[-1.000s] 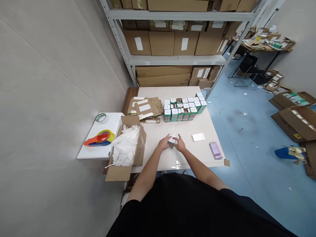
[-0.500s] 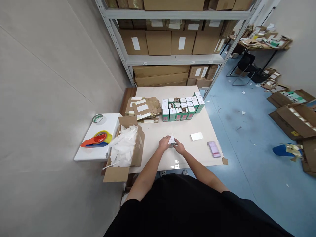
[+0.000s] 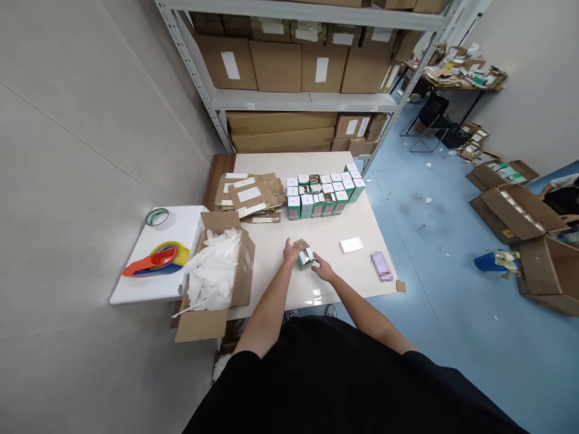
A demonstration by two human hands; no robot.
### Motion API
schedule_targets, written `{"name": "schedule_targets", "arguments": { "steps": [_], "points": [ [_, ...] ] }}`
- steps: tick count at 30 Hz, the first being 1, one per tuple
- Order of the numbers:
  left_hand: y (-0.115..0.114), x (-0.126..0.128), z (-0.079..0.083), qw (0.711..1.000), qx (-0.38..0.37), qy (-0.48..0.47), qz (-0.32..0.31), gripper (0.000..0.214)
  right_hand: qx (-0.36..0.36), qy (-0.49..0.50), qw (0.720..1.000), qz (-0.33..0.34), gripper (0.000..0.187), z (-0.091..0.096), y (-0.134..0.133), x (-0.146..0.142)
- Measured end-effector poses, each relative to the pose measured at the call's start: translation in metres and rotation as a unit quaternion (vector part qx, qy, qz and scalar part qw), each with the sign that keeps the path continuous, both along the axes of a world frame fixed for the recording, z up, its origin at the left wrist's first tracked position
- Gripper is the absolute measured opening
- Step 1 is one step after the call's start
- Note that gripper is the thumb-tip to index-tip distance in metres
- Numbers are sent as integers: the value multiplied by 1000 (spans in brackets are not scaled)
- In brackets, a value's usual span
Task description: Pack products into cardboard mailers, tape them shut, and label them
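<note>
My left hand [image 3: 292,251] and my right hand [image 3: 321,266] hold a small box [image 3: 306,256] between them just above the white table [image 3: 280,241]. The box lies tilted on its side, with a brown inner part showing at its top. Both hands have their fingers curled on it. Farther back on the table stand several green and white small boxes [image 3: 322,194] in rows. A white card [image 3: 351,244] lies to the right of my hands.
An open carton of white bags [image 3: 216,272] hangs over the table's left edge. Flattened cardboard [image 3: 250,194] lies behind it. A tape dispenser [image 3: 155,259] and tape roll [image 3: 157,216] sit on a white side stand. Shelves of cartons [image 3: 289,66] rise behind; open cartons [image 3: 515,211] litter the blue floor.
The small box has been turned onto its side and its white top flap no longer faces up. My head has shifted, so the whole scene sits more to the left.
</note>
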State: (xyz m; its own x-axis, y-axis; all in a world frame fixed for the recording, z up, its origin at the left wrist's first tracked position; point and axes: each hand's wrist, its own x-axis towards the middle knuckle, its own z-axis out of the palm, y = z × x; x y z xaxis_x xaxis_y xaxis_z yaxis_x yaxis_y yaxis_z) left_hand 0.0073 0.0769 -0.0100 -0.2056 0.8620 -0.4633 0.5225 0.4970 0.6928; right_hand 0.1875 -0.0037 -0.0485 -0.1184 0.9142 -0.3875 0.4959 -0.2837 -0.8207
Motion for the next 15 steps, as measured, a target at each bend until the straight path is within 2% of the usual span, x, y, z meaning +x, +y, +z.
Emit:
{"name": "schedule_targets", "arguments": {
  "steps": [2, 4, 6, 8, 11, 15],
  "points": [
    [-6, 2, -5, 998, 24, 40, 39, 83, -1, 0, 1000, -1, 78, 3, -1, -1],
    [-13, 2, -7, 993, 91, 72, 20, 59, 6, 5, 1000, -11, 77, 6, -1, -3],
    [-18, 1, -7, 988, 136, 70, -28, 35, 23, 7, 999, -27, 74, 8, 0, -6],
    [-21, 0, -8, 988, 126, 57, -67, 29, 41, 2, 998, -39, 68, 12, 1, -8],
    [-22, -1, -12, 992, 77, 25, -98, 45, 59, -16, 997, -38, 60, 17, 2, -12],
    [-19, -6, -25, 993, 30, -110, -40, 40, 54, -57, 996, -32, 54, 27, 8, -17]
  ]
}}
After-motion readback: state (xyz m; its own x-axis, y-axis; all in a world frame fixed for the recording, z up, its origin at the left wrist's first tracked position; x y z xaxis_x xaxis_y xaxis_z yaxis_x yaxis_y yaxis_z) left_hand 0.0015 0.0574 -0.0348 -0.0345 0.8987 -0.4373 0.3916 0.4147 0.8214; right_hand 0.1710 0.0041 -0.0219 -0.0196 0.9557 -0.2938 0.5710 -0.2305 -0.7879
